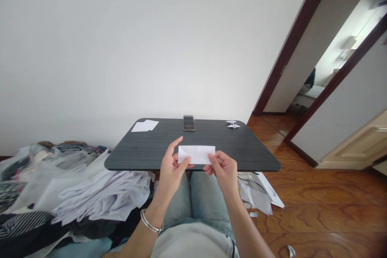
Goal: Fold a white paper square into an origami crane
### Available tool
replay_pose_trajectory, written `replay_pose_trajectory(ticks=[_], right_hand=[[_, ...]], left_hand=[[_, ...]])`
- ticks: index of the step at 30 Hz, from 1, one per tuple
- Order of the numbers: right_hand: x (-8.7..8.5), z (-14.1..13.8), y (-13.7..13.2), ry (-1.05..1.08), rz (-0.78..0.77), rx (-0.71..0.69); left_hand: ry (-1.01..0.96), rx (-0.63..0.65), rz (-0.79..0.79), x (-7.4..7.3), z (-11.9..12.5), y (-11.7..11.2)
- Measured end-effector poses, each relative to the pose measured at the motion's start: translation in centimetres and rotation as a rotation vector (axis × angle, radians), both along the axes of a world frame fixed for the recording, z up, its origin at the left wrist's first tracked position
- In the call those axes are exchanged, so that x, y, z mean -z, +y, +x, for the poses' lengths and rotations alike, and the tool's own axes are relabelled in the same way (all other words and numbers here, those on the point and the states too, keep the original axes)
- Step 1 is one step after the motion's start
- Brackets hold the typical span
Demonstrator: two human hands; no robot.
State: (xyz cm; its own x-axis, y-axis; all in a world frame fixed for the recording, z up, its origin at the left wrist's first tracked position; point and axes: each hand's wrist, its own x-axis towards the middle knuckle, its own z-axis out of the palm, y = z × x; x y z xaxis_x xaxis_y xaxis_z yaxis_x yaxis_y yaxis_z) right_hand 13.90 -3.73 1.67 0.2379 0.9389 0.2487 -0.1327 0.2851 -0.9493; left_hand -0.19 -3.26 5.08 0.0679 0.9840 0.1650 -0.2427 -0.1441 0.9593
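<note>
Well, we have a folded white paper strip [196, 155] held up between our two hands, just above the near edge of the table and over our lap. Our left hand [172, 169] pinches its left end, the thumb in front and the other fingers partly curled behind, with the index finger lifted clear of the paper. Our right hand [222, 171] closes thumb and fingers on the lower right corner. Beyond them, on the dark wood-grain table [145, 157], lie a smartphone [189, 123] near the far edge, two small paper cranes [232, 124] by the far right corner and loose white sheets [144, 125] by the far left corner. A silver bangle [150, 221] circles our left wrist, and our jeans [190, 197] show below. To the left sits a heap of clothes and plastic [99, 197]; to the right, papers [256, 193] lie on the wooden floor [317, 193] near a doorway [302, 48].
</note>
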Motion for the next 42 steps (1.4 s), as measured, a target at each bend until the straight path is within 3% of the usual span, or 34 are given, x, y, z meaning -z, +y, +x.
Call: replay_pose_trajectory(ticks=[15,24,32,42], right_hand=[[-0.5,-0.1,0.1,0.024,-0.022,-0.061],[-0.5,-0.1,0.1,0.018,-0.031,-0.062],[-0.3,-0.4,0.3,0.007,-0.090,-0.241],[0.0,-0.3,0.4,-0.018,-0.109,-0.230]], left_hand=[[-0.025,0.015,-0.068,0.3,-0.1,0.6],[-0.012,-0.068,-0.053,0.4,1.0,0.3],[0.039,-0.130,-0.012,0.5,0.9,0.5],[0.055,-0.056,-0.036,1.2,0.4,0.9]])
